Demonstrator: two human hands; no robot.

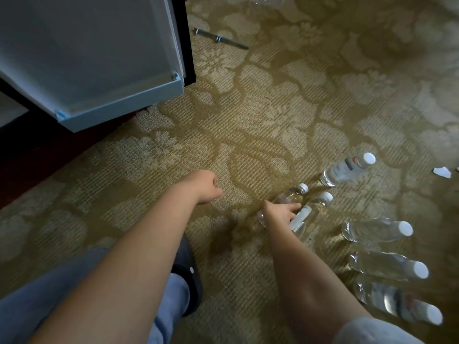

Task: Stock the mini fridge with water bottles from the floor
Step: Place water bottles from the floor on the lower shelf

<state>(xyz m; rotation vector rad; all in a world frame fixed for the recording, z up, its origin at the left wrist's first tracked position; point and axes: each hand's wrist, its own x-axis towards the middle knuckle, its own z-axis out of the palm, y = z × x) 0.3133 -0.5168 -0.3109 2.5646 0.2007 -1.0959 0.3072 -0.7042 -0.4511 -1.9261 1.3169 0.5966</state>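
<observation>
Several clear water bottles with white caps stand on the patterned carpet at the right. My right hand point(280, 214) reaches down onto two of them, a bottle point(293, 193) at its fingertips and a second bottle point(320, 202) just beside it; the fingers lie over them, and a closed grip is not visible. Another bottle point(345, 168) stands farther back. Three more stand nearer: one bottle point(375, 229), one bottle point(390, 265), one bottle point(400, 304). My left hand point(205, 186) hovers over bare carpet, fingers curled, holding nothing. The mini fridge's open door point(94, 63) shows its white inner side at upper left.
A grey metal rod point(219, 38) lies on the carpet past the fridge door. A scrap of white paper point(442, 172) lies at the far right. Clear plastic point(268, 0) shows at the top edge. My knee in blue jeans point(74, 294) and a dark shoe point(188, 271) sit at lower left.
</observation>
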